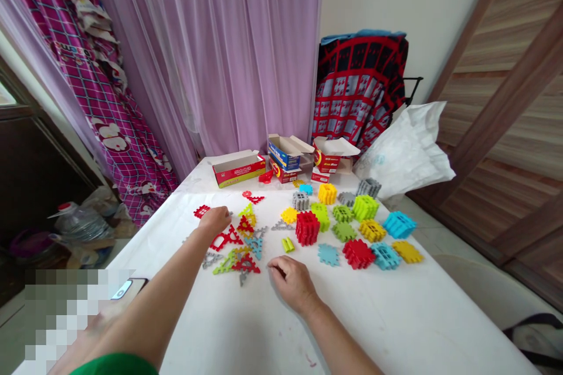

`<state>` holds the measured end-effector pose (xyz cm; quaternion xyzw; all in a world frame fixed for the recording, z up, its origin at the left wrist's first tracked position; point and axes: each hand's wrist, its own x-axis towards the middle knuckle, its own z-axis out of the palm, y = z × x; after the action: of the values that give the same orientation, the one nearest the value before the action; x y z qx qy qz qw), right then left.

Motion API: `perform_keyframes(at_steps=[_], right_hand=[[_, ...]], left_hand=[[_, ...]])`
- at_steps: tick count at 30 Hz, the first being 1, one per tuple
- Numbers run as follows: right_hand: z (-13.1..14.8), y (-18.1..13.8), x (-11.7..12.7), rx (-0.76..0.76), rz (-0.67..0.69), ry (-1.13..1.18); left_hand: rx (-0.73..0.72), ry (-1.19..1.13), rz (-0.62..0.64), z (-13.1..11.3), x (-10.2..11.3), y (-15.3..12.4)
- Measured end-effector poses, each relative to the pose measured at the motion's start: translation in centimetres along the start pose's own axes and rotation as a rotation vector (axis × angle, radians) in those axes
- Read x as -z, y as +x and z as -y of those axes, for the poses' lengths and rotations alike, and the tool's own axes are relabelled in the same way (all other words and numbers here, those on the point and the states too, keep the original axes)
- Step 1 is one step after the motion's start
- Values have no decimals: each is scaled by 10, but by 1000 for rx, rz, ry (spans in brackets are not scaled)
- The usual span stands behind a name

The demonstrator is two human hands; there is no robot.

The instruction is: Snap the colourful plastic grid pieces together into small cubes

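Observation:
My left hand (214, 220) reaches over the heap of flat toothed building pieces on the left. Its fingers curl down and their tips are hidden; what they pinch, if anything, I cannot make out. A red square piece (202, 210) lies just beside it. Red triangular pieces (247, 226) and a blue triangular piece (255, 245) are close by, with green, yellow and grey ones. Nearer to me, my right hand (291, 282) rests on the white table (246, 328), fingers curled together with nothing visible in them. Two small yellow-green pieces (287, 245) lie beyond it.
Stacks of square pieces by colour stand on the right, among them a red stack (307, 228) and a blue stack (399, 224). Open cardboard boxes (240, 171) line the back. A white bag (402, 149) is at the back right; a phone (125, 291) lies at the left.

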<state>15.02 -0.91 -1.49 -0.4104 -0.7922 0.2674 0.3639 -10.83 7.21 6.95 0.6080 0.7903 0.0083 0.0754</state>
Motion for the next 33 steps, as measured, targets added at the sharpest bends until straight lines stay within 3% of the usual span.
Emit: perform_keyframes(at_steps=[4,8,13,16,20,24,33], right_hand=[[1,0,1,-1,-1,12],[2,1,1,1,-1,13],[1,0,1,8,3,8],[0,-1,1,11,6,4],[-1,0,0,17,0,10],[-1,0,-1,5,2,12],[0,2,0,-38,5,28]], left_hand=[[-37,-163,-56,1,1,-5],[-100,-305,-21,-17,-17,-18],[-158,-300,-75,-31,-31,-31],[-125,-209,-147,-14,-25,-28],[33,-57,-206,32,-12,-15],[175,46,-167,69,-8,-1],[203,163,-116,86,-11,10]])
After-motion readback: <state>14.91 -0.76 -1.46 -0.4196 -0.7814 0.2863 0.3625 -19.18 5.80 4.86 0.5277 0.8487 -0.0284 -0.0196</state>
